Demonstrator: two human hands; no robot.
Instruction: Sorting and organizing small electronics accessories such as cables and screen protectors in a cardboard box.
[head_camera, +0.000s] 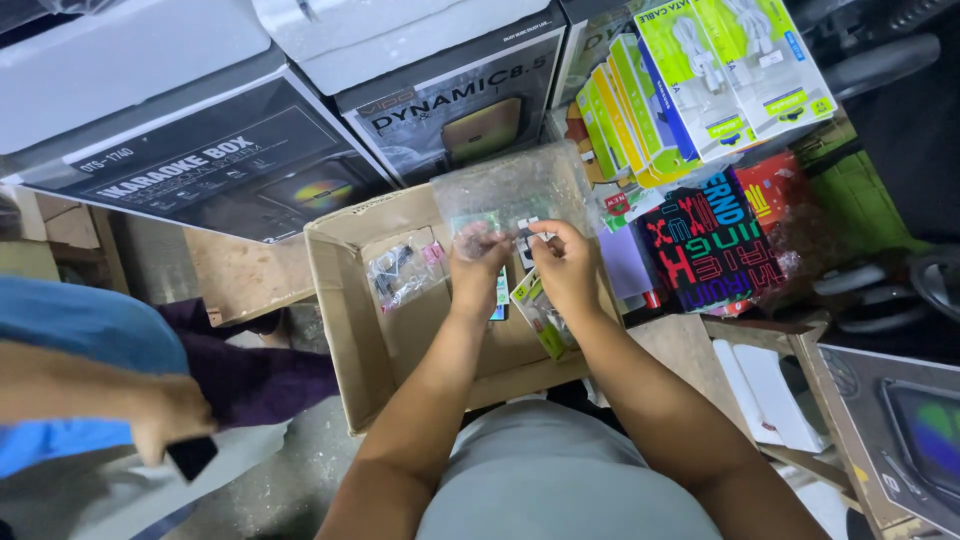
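Observation:
An open cardboard box (350, 330) sits in front of me. Above it, my left hand (476, 262) and my right hand (564, 262) both pinch the lower edge of a clear plastic bag (505, 190) and hold it up. Small packaged items show through the bag near my fingers. Inside the box lie a small clear packet (402, 272) at the left and green-and-white blister packs (540, 318) under my right hand.
Large dark speaker cartons (220, 165) stand behind the box. A stack of green-and-white cable packs (690, 80) and a black carton with colourful letters (705, 240) sit at the right. Another person in a blue sleeve holds a dark phone (190, 455) at the left.

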